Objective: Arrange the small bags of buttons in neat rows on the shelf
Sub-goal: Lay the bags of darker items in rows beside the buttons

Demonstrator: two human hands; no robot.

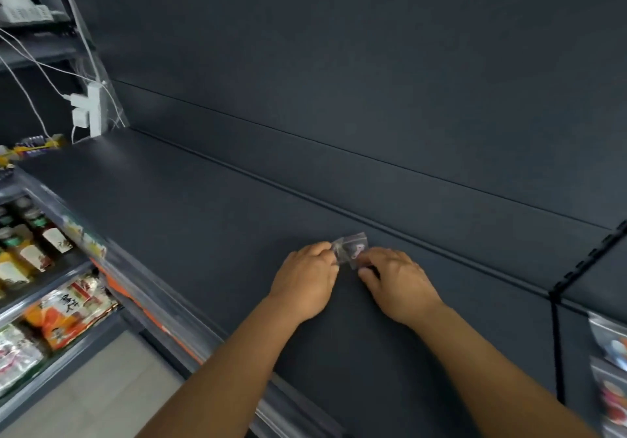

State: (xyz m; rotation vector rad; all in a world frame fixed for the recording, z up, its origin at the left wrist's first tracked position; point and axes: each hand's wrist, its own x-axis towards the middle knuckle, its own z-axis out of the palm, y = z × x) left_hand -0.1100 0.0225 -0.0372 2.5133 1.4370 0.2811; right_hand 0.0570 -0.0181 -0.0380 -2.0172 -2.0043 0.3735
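Note:
A small clear bag of buttons point(351, 248) lies near the back of the dark shelf point(190, 207), close to the groove along the back panel. My left hand point(307, 278) pinches the bag's left edge with curled fingers. My right hand point(395, 278) pinches its right lower corner. Both forearms reach in from the bottom of the view. More clear bags with coloured buttons point(612, 366) lie on the neighbouring shelf section at the far right edge.
A black slotted upright point(583, 268) divides this shelf from the right section. A white power strip with cables point(90, 108) hangs at the shelf's left end. Lower shelves at left hold bottles point(30, 240) and snack packets point(68, 312).

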